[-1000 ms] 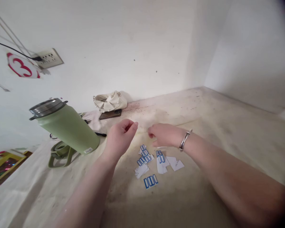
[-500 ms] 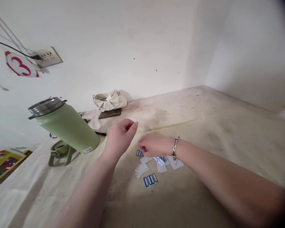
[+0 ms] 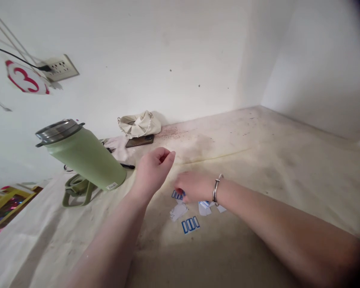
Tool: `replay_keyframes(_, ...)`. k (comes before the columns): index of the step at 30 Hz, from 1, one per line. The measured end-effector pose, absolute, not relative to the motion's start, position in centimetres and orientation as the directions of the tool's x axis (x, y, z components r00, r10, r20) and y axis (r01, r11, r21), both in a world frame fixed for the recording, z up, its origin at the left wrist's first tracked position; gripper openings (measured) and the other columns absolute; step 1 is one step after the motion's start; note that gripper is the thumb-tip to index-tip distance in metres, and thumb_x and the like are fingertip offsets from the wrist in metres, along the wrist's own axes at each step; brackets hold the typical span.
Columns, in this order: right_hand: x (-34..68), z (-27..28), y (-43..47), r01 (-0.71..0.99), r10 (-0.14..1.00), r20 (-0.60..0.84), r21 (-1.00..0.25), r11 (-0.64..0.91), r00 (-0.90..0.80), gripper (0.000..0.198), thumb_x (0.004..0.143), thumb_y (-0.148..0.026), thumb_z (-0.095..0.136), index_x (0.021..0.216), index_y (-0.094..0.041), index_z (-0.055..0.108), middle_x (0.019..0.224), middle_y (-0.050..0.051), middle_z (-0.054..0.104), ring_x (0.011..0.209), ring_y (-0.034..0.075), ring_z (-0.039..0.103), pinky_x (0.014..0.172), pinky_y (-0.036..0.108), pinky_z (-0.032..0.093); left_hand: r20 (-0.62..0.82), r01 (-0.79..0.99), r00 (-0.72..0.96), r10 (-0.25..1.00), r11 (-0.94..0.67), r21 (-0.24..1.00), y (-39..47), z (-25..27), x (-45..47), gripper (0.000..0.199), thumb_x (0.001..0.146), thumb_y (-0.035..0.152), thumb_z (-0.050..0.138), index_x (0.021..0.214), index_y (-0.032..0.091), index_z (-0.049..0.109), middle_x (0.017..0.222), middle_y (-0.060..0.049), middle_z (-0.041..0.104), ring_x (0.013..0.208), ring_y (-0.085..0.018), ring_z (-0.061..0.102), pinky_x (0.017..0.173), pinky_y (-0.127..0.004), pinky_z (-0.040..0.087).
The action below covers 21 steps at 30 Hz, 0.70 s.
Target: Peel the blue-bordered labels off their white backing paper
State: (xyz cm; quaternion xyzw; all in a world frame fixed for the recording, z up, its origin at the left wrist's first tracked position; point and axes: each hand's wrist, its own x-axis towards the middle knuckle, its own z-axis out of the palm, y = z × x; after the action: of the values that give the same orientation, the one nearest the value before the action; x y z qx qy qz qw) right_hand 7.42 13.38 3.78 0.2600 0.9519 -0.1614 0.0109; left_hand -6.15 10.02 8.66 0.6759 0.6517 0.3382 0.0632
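My left hand (image 3: pixel 153 170) hovers above the cloth, fingers curled in and the thumb pressed to the index finger. Whatever it holds, if anything, is hidden. Just right of it, my right hand (image 3: pixel 195 187) bends down over a small pile of paper pieces, its fingers curled; their grip is hidden. A blue-printed card (image 3: pixel 177 195) lies right under its fingertips. Below the hand are white paper cutouts (image 3: pixel 179 211), and more paper pieces (image 3: pixel 205 208) show partly under the wrist. Nearer to me, a second blue-printed card (image 3: pixel 190 225) lies apart.
A green tumbler (image 3: pixel 87 158) stands at the left, its green handled lid (image 3: pixel 78 192) beside it. Behind it lies a black pen (image 3: pixel 127 166). A phone (image 3: pixel 140 141) and a cream pearl-strap bag (image 3: pixel 141 123) are by the wall. A socket (image 3: pixel 61 69) holds a plugged cable.
My right hand has shifted slightly left and lower over the paper pile, now covering some pieces near the wrist. My left hand stays almost still. The view has tilted slightly.
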Motion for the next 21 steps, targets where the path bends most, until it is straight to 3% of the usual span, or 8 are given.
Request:
replay_keyframes(3, 7.6, 4.4, 13.4, 0.518, 0.514, -0.106, -0.322, 0.792, -0.851, 0.009, 0.073, -0.018, 0.055, 0.076, -0.018, 0.063, 0.085, 0.006, 0.066, 0.074, 0.019, 0.059, 0.056, 0.026, 0.035, 0.372, 0.840, -0.071, 0.926, -0.146, 0.522, 10.1, 8.6, -6.1, 0.031, 0.082, 0.045, 0.046, 0.066, 0.021, 0.058, 0.056, 0.003, 0.056, 0.052, -0.012, 0.048, 0.046, -0.024, 0.030)
replay_keyframes(8, 8.7, 6.0, 14.4, 0.541, 0.570, -0.047, -0.386, 0.747, -0.821, 0.018, 0.082, -0.019, 0.044, 0.092, -0.018, 0.058, 0.084, 0.005, 0.066, 0.066, 0.015, 0.057, 0.053, 0.023, 0.034, 0.370, 0.836, -0.095, 0.924, -0.128, 0.534, 10.0, 8.8, -6.1, 0.030, 0.082, 0.045, 0.047, 0.068, 0.021, 0.058, 0.057, 0.003, 0.056, 0.051, -0.012, 0.047, 0.047, -0.024, 0.031)
replay_keyframes(15, 10.8, 8.0, 15.7, 0.464, 0.614, 0.055, -0.601, 0.650, -0.788, 0.021, 0.079, -0.015, 0.044, 0.091, -0.016, 0.061, 0.088, 0.004, 0.066, 0.071, 0.013, 0.056, 0.059, 0.021, 0.039, 0.377, 0.838, -0.111, 0.920, -0.117, 0.533, 10.0, 9.0, -6.1, 0.031, 0.081, 0.046, 0.046, 0.067, 0.021, 0.058, 0.056, 0.003, 0.056, 0.051, -0.012, 0.048, 0.047, -0.024, 0.032)
replay_keyframes(18, 11.3, 8.3, 16.0, 0.484, 0.624, 0.034, -0.599, 0.638, -0.781, 0.016, 0.080, -0.022, 0.048, 0.086, -0.016, 0.062, 0.079, 0.002, 0.064, 0.063, 0.011, 0.052, 0.053, 0.021, 0.036, 0.379, 0.839, -0.104, 0.919, -0.123, 0.530, 10.0, 9.0, -6.2, 0.032, 0.081, 0.047, 0.046, 0.068, 0.021, 0.059, 0.059, 0.002, 0.058, 0.052, -0.012, 0.048, 0.048, -0.024, 0.032)
replay_keyframes(21, 11.6, 8.3, 16.2, 0.584, 0.667, -0.023, -0.508, 0.634, -0.745, 0.024, 0.081, -0.036, 0.051, 0.077, -0.016, 0.063, 0.066, 0.001, 0.061, 0.054, 0.011, 0.047, 0.048, 0.022, 0.031, 0.375, 0.835, -0.104, 0.921, -0.124, 0.537, 10.0, 8.9, -6.3, 0.032, 0.081, 0.047, 0.046, 0.069, 0.021, 0.059, 0.060, 0.002, 0.059, 0.051, -0.012, 0.048, 0.047, -0.024, 0.032)
